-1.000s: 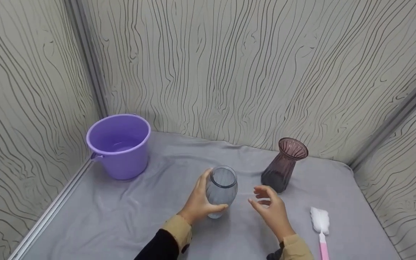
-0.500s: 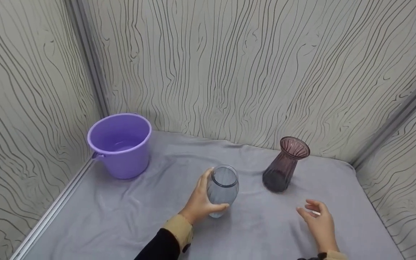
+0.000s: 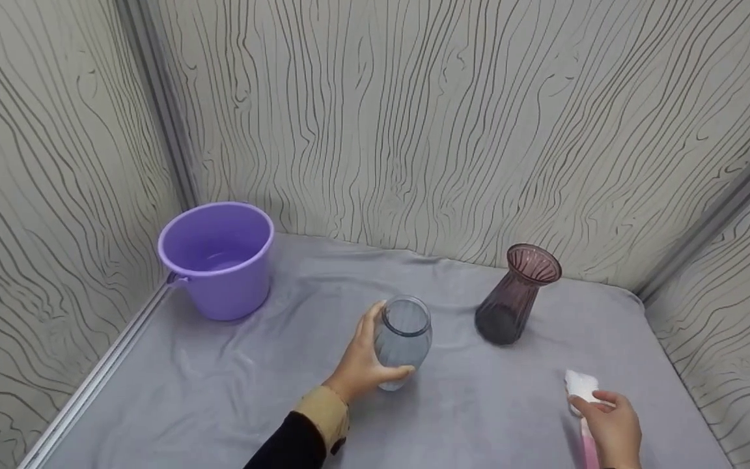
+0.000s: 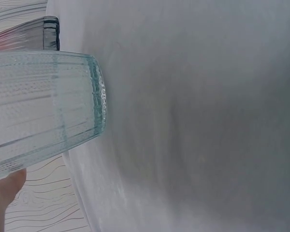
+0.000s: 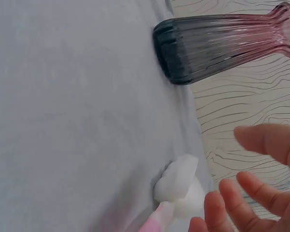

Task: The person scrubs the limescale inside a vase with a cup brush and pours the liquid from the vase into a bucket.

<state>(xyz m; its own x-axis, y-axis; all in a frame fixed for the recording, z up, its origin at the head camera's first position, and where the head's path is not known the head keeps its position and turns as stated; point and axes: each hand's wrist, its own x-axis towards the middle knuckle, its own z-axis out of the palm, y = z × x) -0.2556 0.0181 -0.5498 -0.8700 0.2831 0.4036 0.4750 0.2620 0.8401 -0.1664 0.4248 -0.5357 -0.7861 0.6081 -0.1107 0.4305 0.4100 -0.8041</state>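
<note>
Here the pale blue glass jar (image 3: 407, 348) is held mouth-up near the middle of the grey-draped table (image 3: 219, 404), the left hand's (image 3: 357, 366) grip clamped round its side; whether its base is touching the cloth cannot be told. Out to the right, the white-headed, pink-handled brush (image 3: 582, 383) is partly covered by the right hand (image 3: 614, 425), its grip apart. Beyond, a purple ribbed vase (image 3: 512, 296) is seen upright; far left, a lilac bucket (image 3: 230, 294).
</note>
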